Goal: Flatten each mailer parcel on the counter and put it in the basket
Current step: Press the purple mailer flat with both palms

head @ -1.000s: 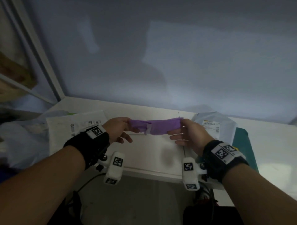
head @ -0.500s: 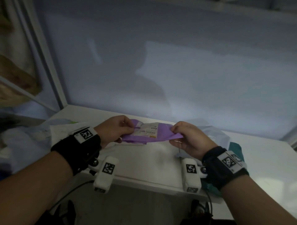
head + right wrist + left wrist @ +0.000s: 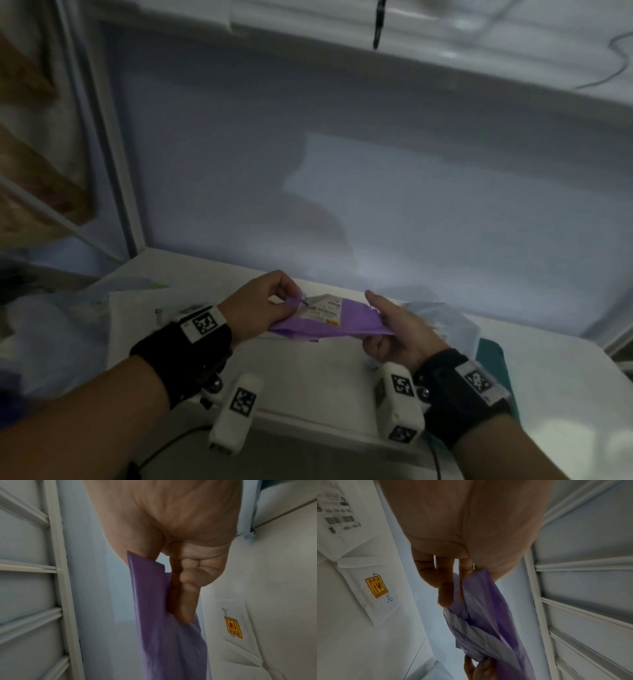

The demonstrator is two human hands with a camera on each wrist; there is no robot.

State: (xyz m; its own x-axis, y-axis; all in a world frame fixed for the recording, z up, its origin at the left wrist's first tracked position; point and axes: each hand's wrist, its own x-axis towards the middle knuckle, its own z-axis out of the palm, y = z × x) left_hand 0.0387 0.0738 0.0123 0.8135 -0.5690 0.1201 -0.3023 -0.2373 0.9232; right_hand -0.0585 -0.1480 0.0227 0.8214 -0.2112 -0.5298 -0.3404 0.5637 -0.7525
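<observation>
White counter (image 3: 565, 387), seemingly under pale mailers (image 3: 133, 315)

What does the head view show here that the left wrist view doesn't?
Only the head view shows the printed label on the purple mailer, both wrist bands and a teal item. Only the left wrist view shows the orange sticker on the white mailer. Both show the left hand and right hand gripping the purple mailer's ends.

A white mailer (image 3: 359, 574) bears an orange fragile sticker (image 3: 376, 587) with arrows; other print blurred.
</observation>
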